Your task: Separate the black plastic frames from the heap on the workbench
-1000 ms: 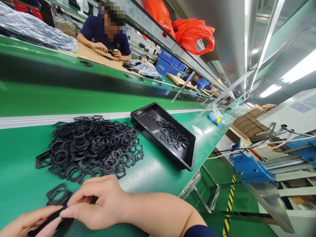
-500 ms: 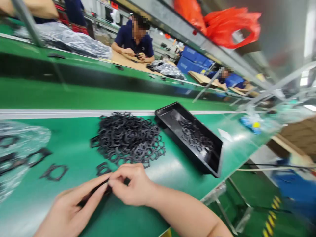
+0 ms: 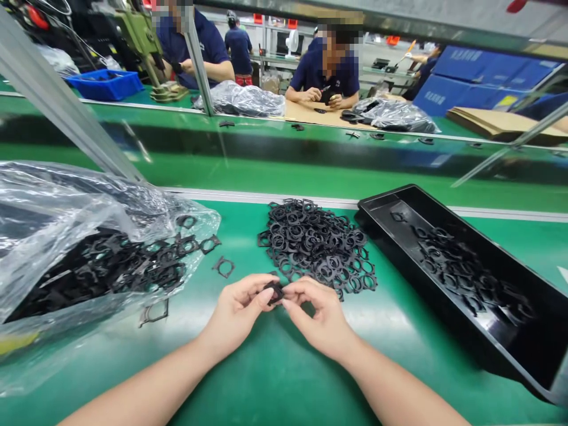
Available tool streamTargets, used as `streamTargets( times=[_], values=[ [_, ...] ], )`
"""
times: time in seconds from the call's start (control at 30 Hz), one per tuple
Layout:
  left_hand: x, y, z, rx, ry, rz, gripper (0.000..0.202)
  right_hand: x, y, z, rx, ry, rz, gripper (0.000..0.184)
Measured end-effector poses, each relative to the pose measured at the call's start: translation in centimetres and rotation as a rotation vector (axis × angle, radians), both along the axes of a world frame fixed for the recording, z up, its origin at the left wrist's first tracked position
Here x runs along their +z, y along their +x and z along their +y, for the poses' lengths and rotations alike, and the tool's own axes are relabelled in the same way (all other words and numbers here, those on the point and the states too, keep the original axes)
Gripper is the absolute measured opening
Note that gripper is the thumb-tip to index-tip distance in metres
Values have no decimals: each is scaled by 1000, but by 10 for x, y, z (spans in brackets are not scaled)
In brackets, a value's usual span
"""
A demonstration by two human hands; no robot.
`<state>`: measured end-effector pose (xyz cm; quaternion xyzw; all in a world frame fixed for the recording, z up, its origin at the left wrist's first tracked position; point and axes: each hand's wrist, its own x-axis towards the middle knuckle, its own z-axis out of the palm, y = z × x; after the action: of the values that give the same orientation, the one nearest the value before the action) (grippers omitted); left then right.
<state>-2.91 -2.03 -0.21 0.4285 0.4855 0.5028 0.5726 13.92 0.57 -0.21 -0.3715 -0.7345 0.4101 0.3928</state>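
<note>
Between my two hands, over the green worktop, is a small black plastic ring part [image 3: 275,291]. The thumb and fingers of my left hand [image 3: 237,313] pinch it from the left. My right hand [image 3: 322,313] grips its right edge with thumb and fingertips. Fingers cover part of it, so its full shape is hidden. Just beyond my hands lies a heap of black ring parts [image 3: 310,236]. One loose ring part [image 3: 224,266] lies flat to the left of the heap, and another loose part [image 3: 154,312] is nearer to me.
At right, a long black tray [image 3: 426,319] stands at an angle with several ring parts inside. On the left lies an open clear plastic bag [image 3: 80,207] full of black parts. A metal post [image 3: 75,100] slants behind it. Co-workers sit across a raised green ledge [image 3: 266,168].
The view has swung left and levelled, bringing the plastic bag fully into sight. My hands still hold a black part together, now with more of it showing.
</note>
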Motion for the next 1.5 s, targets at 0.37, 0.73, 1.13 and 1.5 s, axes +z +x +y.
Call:
streamTargets(
  times=[0.37,0.73,1.13,1.5],
  values=[
    [-8,0,-6,-12,49,-84,19,0,1,-7,-97,335,-58,7],
    [-9,1,-9,-28,129,-29,15,1,0,-11,-116,452,-53,14],
    [-8,0,-12,-27,228,120,17,-2,0,-12,-155,331,-28,11],
    [-11,1,-11,24,268,181,19,-2,1,-8,-87,228,7,13]
  ],
)
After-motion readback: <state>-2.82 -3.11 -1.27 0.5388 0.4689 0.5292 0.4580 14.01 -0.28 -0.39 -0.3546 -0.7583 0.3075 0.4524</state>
